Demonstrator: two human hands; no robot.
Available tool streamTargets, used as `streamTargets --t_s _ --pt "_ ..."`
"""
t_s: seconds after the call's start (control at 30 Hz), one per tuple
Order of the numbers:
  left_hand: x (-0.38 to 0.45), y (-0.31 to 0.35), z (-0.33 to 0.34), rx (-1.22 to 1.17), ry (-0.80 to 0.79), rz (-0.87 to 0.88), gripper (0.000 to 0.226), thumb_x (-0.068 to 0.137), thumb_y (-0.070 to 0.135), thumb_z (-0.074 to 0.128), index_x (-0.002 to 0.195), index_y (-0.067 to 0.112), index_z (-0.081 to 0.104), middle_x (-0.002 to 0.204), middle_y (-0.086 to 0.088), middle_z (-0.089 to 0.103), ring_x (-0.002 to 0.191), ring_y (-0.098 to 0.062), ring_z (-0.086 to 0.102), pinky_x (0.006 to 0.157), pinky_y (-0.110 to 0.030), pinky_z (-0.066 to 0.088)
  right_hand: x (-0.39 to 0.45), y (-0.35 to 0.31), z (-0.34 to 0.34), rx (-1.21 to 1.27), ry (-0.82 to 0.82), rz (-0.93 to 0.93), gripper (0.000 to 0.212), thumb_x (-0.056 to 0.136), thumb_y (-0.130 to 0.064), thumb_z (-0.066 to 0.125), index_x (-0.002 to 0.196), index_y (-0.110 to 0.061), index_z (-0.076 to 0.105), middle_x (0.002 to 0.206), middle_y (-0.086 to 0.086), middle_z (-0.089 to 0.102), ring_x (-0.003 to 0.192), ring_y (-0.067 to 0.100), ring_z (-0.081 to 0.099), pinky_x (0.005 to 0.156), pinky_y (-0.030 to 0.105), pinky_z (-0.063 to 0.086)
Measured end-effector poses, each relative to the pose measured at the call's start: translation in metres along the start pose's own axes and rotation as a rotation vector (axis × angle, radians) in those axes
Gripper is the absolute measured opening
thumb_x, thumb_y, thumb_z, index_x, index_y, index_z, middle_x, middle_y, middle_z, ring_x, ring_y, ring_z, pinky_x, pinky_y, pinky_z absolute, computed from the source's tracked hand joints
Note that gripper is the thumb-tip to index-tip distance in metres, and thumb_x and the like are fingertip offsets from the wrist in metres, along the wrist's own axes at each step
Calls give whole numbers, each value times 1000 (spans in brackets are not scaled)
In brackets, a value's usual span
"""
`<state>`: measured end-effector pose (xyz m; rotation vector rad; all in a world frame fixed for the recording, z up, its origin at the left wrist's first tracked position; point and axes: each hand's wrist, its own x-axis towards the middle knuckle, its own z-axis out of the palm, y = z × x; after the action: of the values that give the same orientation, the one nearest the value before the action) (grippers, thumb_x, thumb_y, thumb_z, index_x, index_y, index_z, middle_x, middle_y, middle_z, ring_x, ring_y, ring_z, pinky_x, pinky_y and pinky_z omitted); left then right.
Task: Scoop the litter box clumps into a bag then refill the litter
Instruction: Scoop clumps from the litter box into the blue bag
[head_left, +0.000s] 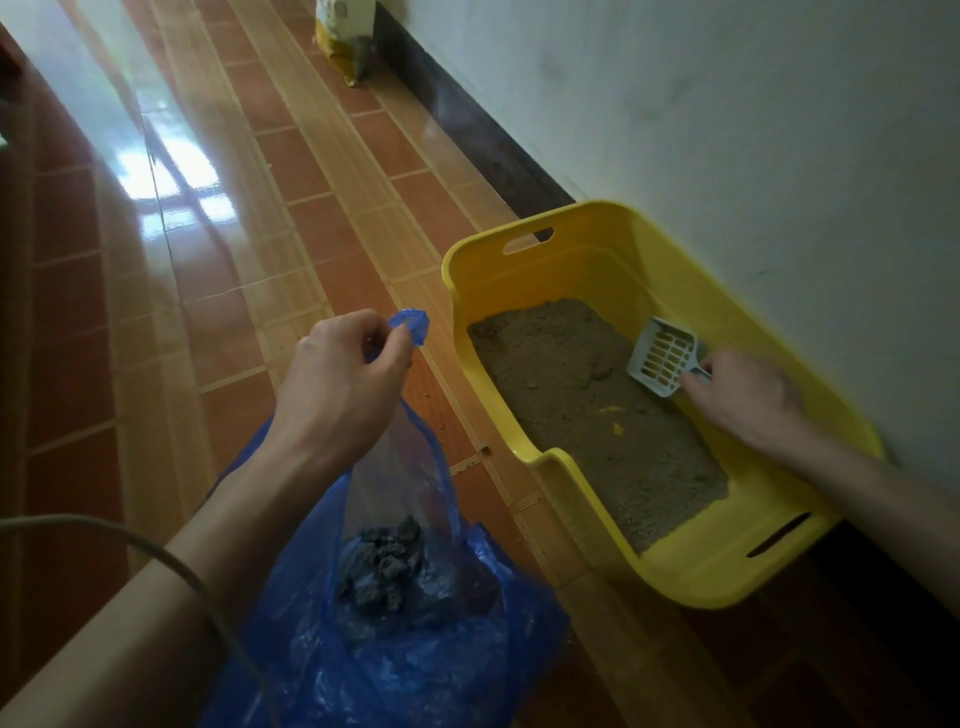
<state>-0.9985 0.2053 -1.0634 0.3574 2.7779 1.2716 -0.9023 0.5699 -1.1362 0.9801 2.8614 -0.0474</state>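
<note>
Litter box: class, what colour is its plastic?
Yellow; the litter box shows clearly in the head view.

— What can't we make out, top of the frame?
— The sack (347, 36) by the wall is cut off there, its print too blurred for us to read.
— And lower right?
— Our right hand (740, 397) hides the scoop (661, 356) handle; the blue bag (374, 623) runs off the bottom edge.

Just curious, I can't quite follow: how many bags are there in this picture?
2. A blue plastic bag on the floor near the person, its handle held up by the left hand, and a white-and-yellow sack standing far off by the wall.
</note>
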Motion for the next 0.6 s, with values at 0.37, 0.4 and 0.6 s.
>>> streamTargets --t_s 0.37,0.4,0.6 --pt "1 0 4 2 -5 7 37 105 29 56 79 8 70 60 0 56 51 -10 45 52 -28 36 10 -24 17 208 -180 53 36 99 -39 57 80 -10 67 60 1 53 50 15 47 44 22 30" --pt "1 0 4 1 -6 7 36 105 29 56 78 9 70 60 1 56 51 -9 45 52 -27 35 11 -26 17 251 -203 53 36 99 -39 58 79 -11 67 59 1 51 49 15 44 44 22 28" --pt "1 3 6 -10 -10 8 37 105 28 55 79 7 70 59 1 53 49 -10 42 49 -25 32 15 -34 23 426 -293 20 36 99 -37 59 70 -16 61 59 0 52 50 15 43 47 26 30"
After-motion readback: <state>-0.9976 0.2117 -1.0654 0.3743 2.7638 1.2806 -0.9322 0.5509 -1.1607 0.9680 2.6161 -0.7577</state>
